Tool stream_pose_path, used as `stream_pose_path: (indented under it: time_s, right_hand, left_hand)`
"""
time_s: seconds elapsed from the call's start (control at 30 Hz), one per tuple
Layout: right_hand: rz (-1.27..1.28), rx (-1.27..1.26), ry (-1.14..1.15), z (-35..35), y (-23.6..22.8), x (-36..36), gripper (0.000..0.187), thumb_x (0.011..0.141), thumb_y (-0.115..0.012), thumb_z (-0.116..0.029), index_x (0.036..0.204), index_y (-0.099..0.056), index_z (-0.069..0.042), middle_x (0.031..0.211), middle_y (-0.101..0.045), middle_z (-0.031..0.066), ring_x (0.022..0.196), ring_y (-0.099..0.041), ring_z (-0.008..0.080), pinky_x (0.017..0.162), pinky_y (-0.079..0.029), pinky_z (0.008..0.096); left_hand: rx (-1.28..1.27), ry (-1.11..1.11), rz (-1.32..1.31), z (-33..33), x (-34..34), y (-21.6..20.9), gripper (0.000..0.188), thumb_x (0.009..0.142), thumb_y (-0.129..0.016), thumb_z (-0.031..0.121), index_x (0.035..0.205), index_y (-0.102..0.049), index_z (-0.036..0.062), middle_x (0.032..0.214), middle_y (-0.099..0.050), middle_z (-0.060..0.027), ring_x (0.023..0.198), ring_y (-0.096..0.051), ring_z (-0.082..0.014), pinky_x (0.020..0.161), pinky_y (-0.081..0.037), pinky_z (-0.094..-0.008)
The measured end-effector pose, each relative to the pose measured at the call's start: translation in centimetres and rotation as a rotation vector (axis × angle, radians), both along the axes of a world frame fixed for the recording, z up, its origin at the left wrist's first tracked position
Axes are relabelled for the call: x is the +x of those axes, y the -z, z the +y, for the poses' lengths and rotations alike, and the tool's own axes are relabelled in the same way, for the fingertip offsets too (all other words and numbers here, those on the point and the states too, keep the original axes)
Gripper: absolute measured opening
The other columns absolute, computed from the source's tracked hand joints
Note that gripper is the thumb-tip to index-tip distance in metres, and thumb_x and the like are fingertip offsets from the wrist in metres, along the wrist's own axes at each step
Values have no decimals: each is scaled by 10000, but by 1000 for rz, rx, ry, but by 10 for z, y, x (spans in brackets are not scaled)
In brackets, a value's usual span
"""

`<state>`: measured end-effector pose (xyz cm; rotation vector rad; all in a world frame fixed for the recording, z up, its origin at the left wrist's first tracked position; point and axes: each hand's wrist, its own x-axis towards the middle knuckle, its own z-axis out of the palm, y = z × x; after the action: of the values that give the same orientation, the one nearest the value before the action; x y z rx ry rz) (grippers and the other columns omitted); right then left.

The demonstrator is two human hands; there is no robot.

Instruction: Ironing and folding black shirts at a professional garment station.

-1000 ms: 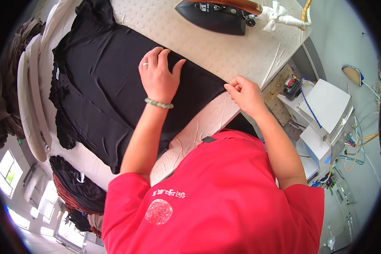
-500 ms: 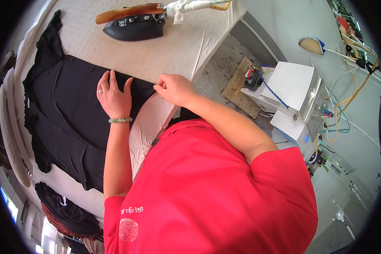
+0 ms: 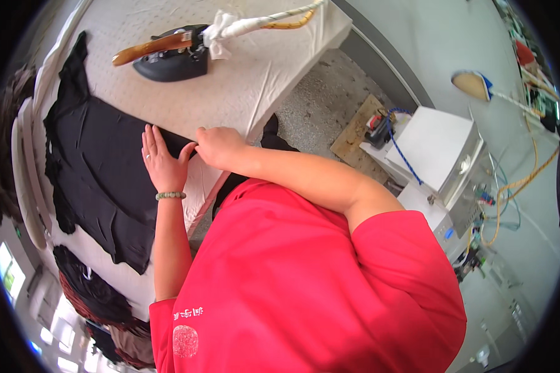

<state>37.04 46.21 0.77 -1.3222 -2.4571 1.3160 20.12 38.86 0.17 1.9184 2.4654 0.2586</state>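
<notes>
A black garment (image 3: 106, 149) lies spread over the pale padded ironing table (image 3: 230, 93), with wrinkles across its body and one sleeve stretched toward the far left. My left hand (image 3: 165, 163) rests flat on the garment near its right end, fingers together and thumb held out. Beside it, my right hand (image 3: 218, 148) pinches the garment's right corner at the table's edge. Beyond both hands an iron (image 3: 174, 62) with a brown handle sits on the table, its white-wrapped hose running off to the upper right.
More dark clothes (image 3: 93, 286) are heaped at the lower left. A narrow pale padded board (image 3: 26, 174) runs along the table's left side. Right of the table stands a white machine (image 3: 438, 146) with hoses and cables. A second pale, blue-trimmed pad (image 3: 471, 85) is further right.
My right hand has moved left, closer to my left hand, still gripping the garment's corner. The garment's right end has drawn leftward with it. The whole view has shifted somewhat.
</notes>
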Motion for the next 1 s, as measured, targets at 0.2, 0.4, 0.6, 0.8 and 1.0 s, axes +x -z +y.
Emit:
stream_pose_path:
  time_s: [0.2,0.4,0.6,0.8,1.0]
  right_hand:
    - [265,794,-176,87,-47,-19,129,854,-643,-164,965,-647,-99,795,-640,79,793,-664,287,706,-527,450]
    - [-63,1145,-163,155,-48,-75,394,862,-731,-295,1171,-623,-76,1046,-664,108,973,-653,336,896,-508,440]
    - [-226,775,-304,149,-55,-74,424,877,-725,-307,1226,-637,-82,1049,-707,151,968,-682,367,853,-537,478]
    - [-254,326,-331,119,-82,-52,447,879,-720,-358,1234,-667,-93,993,-736,194,965,-700,370,814,-549,471]
    - [-235,331,-443,98,-85,-19,500,861,-740,-384,1258,-664,-89,1001,-735,194,963,-695,383,812,-545,476]
  left_hand:
    - [-168,-94,-127,-3,2,-11,1087,719,-825,542,1506,-364,-47,1605,-331,-198,1508,-272,-339,1213,-238,-477]
    - [-170,-203,-163,-8,4,-10,1174,720,-754,674,1570,-289,12,1659,-257,-131,1549,-196,-275,1251,-164,-465]
    - [-151,-204,-194,-10,-3,-6,1193,712,-736,713,1581,-282,35,1667,-249,-103,1553,-187,-255,1261,-144,-465]
    - [-134,-199,-210,-11,-6,-9,1179,717,-734,711,1578,-294,36,1668,-249,-99,1554,-183,-251,1261,-147,-469]
    - [-80,-179,-199,-15,-9,-6,1190,691,-760,706,1563,-318,28,1651,-274,-111,1549,-195,-258,1255,-164,-475]
